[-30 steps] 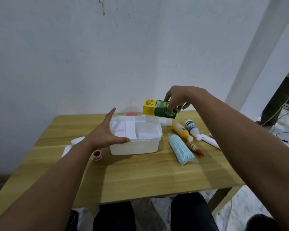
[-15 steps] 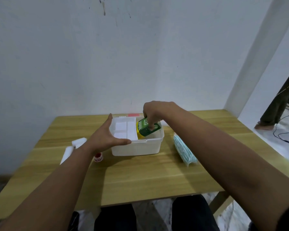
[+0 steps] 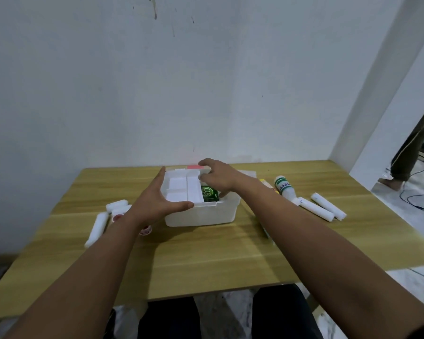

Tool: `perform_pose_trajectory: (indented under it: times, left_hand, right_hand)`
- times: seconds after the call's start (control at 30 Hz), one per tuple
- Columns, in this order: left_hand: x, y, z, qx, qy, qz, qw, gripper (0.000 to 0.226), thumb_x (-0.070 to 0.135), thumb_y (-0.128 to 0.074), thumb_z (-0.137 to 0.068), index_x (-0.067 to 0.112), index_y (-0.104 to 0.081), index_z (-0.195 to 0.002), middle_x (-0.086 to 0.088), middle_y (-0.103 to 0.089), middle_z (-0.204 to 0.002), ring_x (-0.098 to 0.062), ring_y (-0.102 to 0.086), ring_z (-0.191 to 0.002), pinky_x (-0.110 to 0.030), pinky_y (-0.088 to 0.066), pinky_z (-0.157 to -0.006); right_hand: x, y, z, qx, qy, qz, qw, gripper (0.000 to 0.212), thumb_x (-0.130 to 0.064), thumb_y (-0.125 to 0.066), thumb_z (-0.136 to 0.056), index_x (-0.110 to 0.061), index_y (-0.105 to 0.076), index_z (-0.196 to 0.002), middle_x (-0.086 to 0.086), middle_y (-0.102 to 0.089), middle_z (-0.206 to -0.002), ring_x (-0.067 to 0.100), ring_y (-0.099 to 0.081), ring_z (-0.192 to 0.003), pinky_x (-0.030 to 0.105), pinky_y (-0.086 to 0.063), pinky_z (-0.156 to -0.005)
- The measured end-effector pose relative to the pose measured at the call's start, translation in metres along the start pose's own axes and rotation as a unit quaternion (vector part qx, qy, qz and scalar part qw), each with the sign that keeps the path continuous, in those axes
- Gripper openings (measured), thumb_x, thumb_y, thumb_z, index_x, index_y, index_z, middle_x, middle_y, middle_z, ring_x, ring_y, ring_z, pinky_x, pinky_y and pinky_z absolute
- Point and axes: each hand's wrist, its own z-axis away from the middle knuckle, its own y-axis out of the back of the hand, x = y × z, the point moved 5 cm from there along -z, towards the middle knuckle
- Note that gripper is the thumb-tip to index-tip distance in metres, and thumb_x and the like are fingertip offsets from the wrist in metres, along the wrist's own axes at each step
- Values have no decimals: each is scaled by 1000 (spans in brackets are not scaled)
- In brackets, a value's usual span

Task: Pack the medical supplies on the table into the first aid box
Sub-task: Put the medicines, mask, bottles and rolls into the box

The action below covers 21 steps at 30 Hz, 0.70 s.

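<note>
The white first aid box [image 3: 201,216] stands open in the middle of the wooden table [image 3: 206,260], with a white divider tray [image 3: 184,190] in its left half. A green carton [image 3: 209,194] lies in the right compartment. My left hand [image 3: 157,200] grips the box's left side, thumb on the front rim. My right hand [image 3: 218,178] hovers over the right compartment with fingers apart, just above the carton. On the right lie a white bottle with a green label [image 3: 285,189], a yellow bottle [image 3: 267,185] partly behind my forearm, and two white rolls [image 3: 324,208].
Left of the box lie white rolls [image 3: 97,228] and two small red-lidded jars [image 3: 145,231]. A pink item [image 3: 194,166] sits behind the box by the wall. Another person's leg [image 3: 406,155] and floor cables [image 3: 416,199] are at the far right.
My right hand carried the green and yellow carton from above the box down into the right compartment and has let it go. My left hand stayed on the box.
</note>
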Motion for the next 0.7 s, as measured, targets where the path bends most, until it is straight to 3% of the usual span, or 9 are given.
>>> perform_pose_trajectory:
  times: [0.07, 0.13, 0.23, 0.37, 0.47, 0.57, 0.7]
  left_hand:
    - [-1, 0, 0, -1, 0, -1, 1000, 135, 56, -90, -66, 27, -5, -167, 2, -23, -170, -26, -32, -150, -45, -40, -115]
    - [-2, -1, -1, 0, -1, 0, 1000, 135, 56, -90, -66, 26, -6, -167, 2, -24, -170, -26, -33, -149, -45, -41, -114]
    - [-3, -1, -1, 1, -2, 6, 1000, 136, 56, -91, -65, 26, -7, -167, 3, -26, -169, -24, -34, -148, -41, -41, -112]
    - [-5, 0, -2, 1, -1, 16, 1000, 137, 58, -92, -63, 28, -8, -167, 5, -26, -169, -22, -33, -149, -37, -39, -111]
    - [-6, 0, -2, -2, 1, 16, 1000, 137, 59, -92, -62, 28, -9, -167, 6, -26, -169, -22, -34, -148, -38, -41, -112]
    - [-4, 0, -1, 2, -9, 22, 1000, 134, 63, -90, -59, 31, -14, -164, 11, -35, -160, -20, -38, -143, -28, -44, -99]
    - [-5, 0, -3, 0, -3, 14, 1000, 137, 60, -91, -62, 29, -7, -166, 5, -24, -170, -21, -33, -148, -36, -40, -109]
  right_hand:
    - [-4, -5, 0, 13, 26, 12, 999, 55, -36, -58, -100, -27, -43, -151, 9, -56, -142, 30, -58, -122, 31, -48, -85]
    - [-7, -12, -1, 18, 37, 32, 999, 56, -38, -59, -100, -24, -44, -152, 11, -56, -144, 28, -56, -127, 29, -40, -89]
    - [-11, -21, -2, 7, 34, 43, 998, 59, -37, -59, -101, -20, -41, -154, 8, -48, -154, 28, -51, -135, 30, -42, -90]
    - [-13, -27, -1, 14, 49, 67, 996, 57, -33, -60, -101, -18, -43, -153, 4, -45, -157, 24, -48, -138, 32, -39, -105]
    - [-14, -30, -1, 32, 62, 75, 995, 53, -32, -61, -100, -18, -48, -150, 3, -48, -155, 24, -50, -135, 31, -38, -105]
    - [-15, -33, -3, 42, 70, 86, 993, 50, -31, -60, -100, -19, -51, -148, 4, -50, -154, 25, -52, -133, 32, -40, -104]
    - [-15, -35, -7, 50, 63, 74, 994, 44, -30, -58, -101, -18, -56, -144, 6, -54, -150, 26, -59, -123, 33, -46, -97]
